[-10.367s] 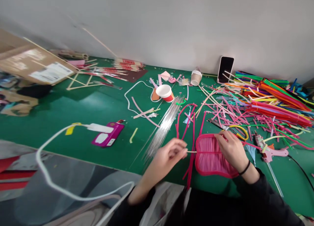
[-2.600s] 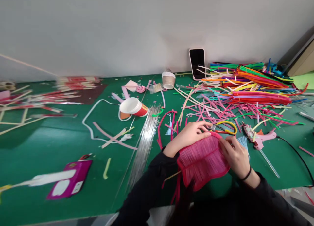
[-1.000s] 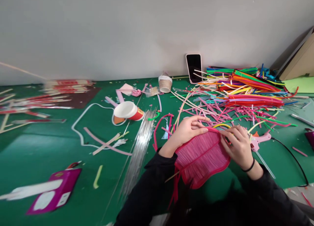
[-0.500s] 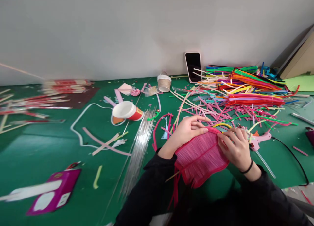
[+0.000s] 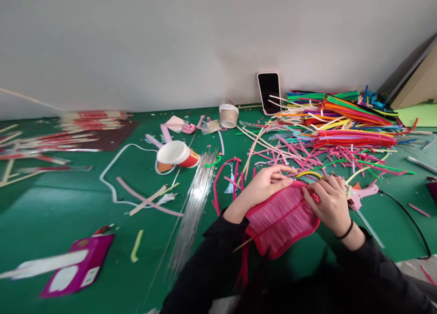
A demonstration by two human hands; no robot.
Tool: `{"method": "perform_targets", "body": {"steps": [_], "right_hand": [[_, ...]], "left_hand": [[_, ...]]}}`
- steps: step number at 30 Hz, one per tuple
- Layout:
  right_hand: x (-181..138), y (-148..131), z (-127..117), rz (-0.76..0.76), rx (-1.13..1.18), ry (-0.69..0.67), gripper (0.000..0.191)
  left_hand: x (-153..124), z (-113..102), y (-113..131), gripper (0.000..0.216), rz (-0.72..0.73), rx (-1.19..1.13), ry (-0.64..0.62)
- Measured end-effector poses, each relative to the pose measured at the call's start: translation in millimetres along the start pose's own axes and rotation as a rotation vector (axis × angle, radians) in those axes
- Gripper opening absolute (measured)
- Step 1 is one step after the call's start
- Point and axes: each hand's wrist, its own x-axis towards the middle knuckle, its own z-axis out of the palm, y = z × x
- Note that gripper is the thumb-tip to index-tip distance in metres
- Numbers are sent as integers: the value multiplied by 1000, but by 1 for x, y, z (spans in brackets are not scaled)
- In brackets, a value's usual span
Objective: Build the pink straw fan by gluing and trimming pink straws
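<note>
A pink fan-shaped piece, made of many thin pink strips inside a red border, lies on the green table in front of me. My left hand grips its upper left rim, fingers curled over the edge. My right hand is closed on its upper right rim, fingers pinching the red border. A thin wooden stick pokes out at the piece's lower left, with loose pink stems hanging below. Yellow-handled pliers lie just beyond my fingers.
A big heap of coloured pipe cleaners fills the right. A pink glue gun with black cord lies right of my hand. A bundle of silver wires, a tipped paper cup, a phone against the wall, a magenta box at the left.
Both hands have turned the pink piece slightly, lowering its near edge. My right hand has closed tighter on the upper right rim. The view has barely shifted.
</note>
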Motion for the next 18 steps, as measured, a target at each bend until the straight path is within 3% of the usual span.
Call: {"method": "perform_targets", "body": {"steps": [18], "right_hand": [[-1, -3, 10, -12, -71, 2, 24]], "left_hand": [[4, 6, -9, 35, 36, 70, 10]]}}
